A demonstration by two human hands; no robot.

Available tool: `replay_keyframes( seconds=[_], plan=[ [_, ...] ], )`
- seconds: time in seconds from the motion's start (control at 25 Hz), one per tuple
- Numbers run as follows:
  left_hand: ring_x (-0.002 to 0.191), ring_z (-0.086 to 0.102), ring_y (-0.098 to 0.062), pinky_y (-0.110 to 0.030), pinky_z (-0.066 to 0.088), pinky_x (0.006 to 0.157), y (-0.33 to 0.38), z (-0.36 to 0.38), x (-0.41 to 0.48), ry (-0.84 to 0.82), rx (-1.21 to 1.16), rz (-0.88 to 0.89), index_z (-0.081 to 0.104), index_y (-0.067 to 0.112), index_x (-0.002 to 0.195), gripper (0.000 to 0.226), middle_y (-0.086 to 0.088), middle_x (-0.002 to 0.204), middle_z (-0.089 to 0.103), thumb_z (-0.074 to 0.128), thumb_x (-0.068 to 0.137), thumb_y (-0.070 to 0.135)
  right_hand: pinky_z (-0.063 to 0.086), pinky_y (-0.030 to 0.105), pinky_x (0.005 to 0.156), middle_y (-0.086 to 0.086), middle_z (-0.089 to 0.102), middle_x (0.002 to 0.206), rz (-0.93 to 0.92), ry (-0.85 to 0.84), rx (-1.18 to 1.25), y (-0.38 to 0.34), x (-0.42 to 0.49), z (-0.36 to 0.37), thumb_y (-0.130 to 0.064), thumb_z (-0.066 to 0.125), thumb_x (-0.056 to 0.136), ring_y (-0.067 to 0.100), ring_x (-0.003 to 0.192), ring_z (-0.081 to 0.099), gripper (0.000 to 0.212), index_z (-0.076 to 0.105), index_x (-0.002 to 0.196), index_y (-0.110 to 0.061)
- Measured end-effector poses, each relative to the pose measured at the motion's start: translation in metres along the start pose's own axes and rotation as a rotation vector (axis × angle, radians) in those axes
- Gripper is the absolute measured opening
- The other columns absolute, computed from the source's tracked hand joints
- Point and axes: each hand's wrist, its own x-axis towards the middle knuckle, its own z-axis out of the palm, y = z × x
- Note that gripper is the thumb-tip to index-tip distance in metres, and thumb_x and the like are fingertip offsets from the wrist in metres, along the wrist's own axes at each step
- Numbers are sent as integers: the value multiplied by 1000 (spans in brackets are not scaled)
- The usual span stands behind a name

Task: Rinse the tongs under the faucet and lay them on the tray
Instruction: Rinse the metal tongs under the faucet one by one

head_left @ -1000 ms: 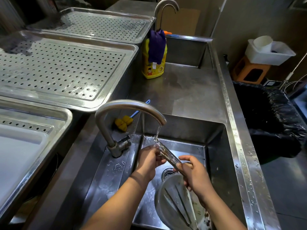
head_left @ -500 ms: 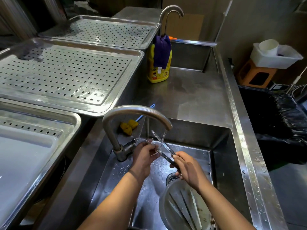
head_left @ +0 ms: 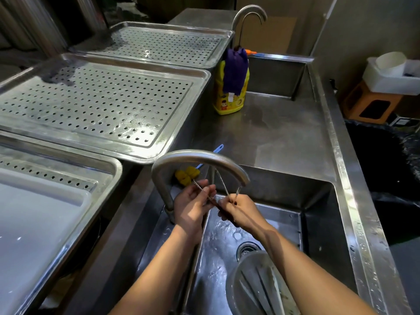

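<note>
Head view, looking down into a steel sink [head_left: 318, 214]. Up and left of my left grip [head_left: 193, 206], well apart, lies the perforated tray [head_left: 97, 103]. My left grip pinches one blade of the tongs [head_left: 213, 202]; my right grip [head_left: 242, 212] clasps their joined end. The blades splay away from me, under the faucet [head_left: 197, 156]. I judge my left grip nearer the tray.

The faucet [head_left: 200, 159] is brushed, satiny steel. Below it the sink [head_left: 318, 214] is glossy wet metal (beaded with drops), and the tongs [head_left: 222, 183] have 2 thin bright metal arms. Left of the faucet, the perforated tray [head_left: 102, 105] is matt steel. Beyond the faucet, purple cloth [head_left: 235, 71] drapes a glossy yellow plastic bottle [head_left: 229, 104].
</note>
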Motion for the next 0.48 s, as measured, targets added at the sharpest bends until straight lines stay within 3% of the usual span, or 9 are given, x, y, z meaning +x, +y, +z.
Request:
replay_keyframes(
  seconds=[0.12,0.32,0.48],
  plan=[
    [77,70,-16,-34,60,77,4,1,0,25,8,71,60,1,110,17,-14,89,69,55,95,-4,37,14,37,8,71,62,33,-50,139,-8,4,1,-44,69,85,12,49,63,30,66,66,-21],
    [79,73,-20,-32,62,64,12,-4,-4,-8,91,174,62,-1,110,17,-14,89,73,60,93,-2,35,19,34,16,73,76,29,-114,56,-18,5,7,-80,58,76,22,43,61,57,60,89,-24],
    [70,71,-22,-30,60,54,8,-4,-2,-31,141,144,61,-8,106,14,-17,85,70,59,94,0,42,27,38,11,72,84,-32,-37,160,-4,-13,3,-65,58,86,19,48,61,33,60,105,-39]
  ],
)
